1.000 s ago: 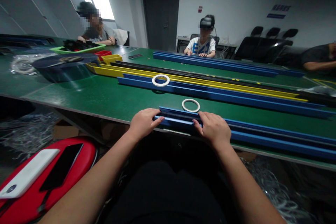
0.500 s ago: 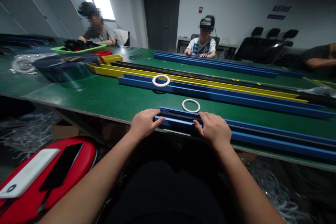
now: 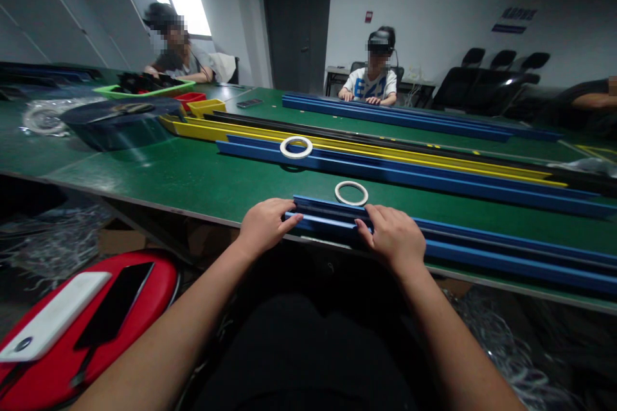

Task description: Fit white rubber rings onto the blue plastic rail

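Note:
A long blue channel-shaped rail [image 3: 482, 254] lies along the near edge of the green table [image 3: 193, 170]. My left hand [image 3: 265, 226] grips its left end, thumb on the near wall and fingers at the far wall. Further right along the same rail, my right hand [image 3: 395, 234] is closed over it in a similar way. Just behind the rail, between my hands, a white tape roll [image 3: 351, 192] lies on the table. Another white tape roll [image 3: 295, 147] rests on a second blue rail [image 3: 409, 173] farther back.
Behind run a yellow rail [image 3: 337, 146] and black rails. At left are a large dark coil [image 3: 116, 125], a green tray [image 3: 144, 91] and a yellow bin [image 3: 206, 108]. A red stool [image 3: 159, 295] holds a phone [image 3: 116, 305] and a white power bank [image 3: 58, 314]. Co-workers sit across the table.
Both hands keep the same hold on the blue rail, and the rail stays in place. Only a very slight shift of the view shows.

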The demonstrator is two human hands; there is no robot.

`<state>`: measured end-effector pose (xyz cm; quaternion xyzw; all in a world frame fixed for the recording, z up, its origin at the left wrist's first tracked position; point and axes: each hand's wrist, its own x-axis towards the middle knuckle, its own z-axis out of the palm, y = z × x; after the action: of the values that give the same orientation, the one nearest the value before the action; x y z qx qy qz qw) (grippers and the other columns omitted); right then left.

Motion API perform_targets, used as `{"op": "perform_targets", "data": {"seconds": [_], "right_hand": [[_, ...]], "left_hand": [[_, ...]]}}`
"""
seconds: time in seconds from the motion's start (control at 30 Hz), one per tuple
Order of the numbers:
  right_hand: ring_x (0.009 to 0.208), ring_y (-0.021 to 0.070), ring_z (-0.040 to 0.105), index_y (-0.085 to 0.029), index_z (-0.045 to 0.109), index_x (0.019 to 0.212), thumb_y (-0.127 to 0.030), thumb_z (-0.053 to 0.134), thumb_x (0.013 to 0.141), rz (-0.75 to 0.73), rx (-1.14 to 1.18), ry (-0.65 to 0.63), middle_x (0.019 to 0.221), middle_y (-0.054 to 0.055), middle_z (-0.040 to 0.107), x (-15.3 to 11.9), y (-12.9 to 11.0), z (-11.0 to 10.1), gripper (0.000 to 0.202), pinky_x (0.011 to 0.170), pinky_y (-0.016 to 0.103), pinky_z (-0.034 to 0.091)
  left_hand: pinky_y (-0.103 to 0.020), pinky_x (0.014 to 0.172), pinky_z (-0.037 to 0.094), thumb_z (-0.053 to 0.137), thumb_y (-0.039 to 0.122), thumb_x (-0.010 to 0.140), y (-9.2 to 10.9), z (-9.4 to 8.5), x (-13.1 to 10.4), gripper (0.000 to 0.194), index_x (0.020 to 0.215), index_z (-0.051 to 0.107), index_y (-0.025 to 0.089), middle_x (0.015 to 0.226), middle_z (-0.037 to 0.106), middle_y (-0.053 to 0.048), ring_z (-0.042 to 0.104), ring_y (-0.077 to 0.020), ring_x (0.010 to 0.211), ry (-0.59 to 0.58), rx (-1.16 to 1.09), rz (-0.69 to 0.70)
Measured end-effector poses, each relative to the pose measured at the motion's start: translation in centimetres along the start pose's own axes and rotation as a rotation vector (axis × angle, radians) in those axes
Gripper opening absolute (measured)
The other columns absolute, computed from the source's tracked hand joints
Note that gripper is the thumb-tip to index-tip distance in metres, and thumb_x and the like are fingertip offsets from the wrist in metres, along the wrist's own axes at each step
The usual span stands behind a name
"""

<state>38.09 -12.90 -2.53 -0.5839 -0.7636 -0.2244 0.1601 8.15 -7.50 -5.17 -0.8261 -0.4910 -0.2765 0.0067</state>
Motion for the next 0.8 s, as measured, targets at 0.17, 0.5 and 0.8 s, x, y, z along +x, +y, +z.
{"op": "perform_targets", "data": {"seconds": [0.17,0.5,0.8], "right_hand": [[0.096,0.0230,0.060,-0.016,0.063,0.119,-0.052,0.038,0.097,-0.004,-0.002,0.001,0.106,0.010,0.070,-0.08,0.06,-0.09,0.049,0.083,0.033,0.036],[0.095,0.0229,0.060,-0.016,0.063,0.119,-0.052,0.037,0.097,-0.001,-0.005,-0.008,0.106,0.010,0.070,0.06,0.07,-0.12,0.050,0.083,0.033,0.035],[0.094,0.0225,0.059,-0.016,0.064,0.119,-0.050,0.039,0.096,-0.007,-0.002,0.013,0.105,0.011,0.070,0.00,-0.04,-0.16,0.048,0.082,0.033,0.035]], "left_hand": [[-0.037,0.093,0.049,0.046,0.055,0.093,0.22,-0.15,0.02,0.043,0.111,0.069,0.024,0.117,0.071,-0.005,0.063,-0.0236,0.111,-0.001,-0.008,-0.004],[-0.038,0.099,0.048,0.046,0.054,0.093,-0.20,0.31,-0.20,0.045,0.114,0.069,0.022,0.118,0.071,-0.006,0.063,-0.0237,0.114,0.025,-0.012,0.013],[-0.037,0.098,0.048,0.046,0.054,0.092,0.02,-0.15,0.18,0.042,0.109,0.070,0.025,0.119,0.070,-0.004,0.062,-0.0234,0.113,-0.014,-0.021,0.016]]}}
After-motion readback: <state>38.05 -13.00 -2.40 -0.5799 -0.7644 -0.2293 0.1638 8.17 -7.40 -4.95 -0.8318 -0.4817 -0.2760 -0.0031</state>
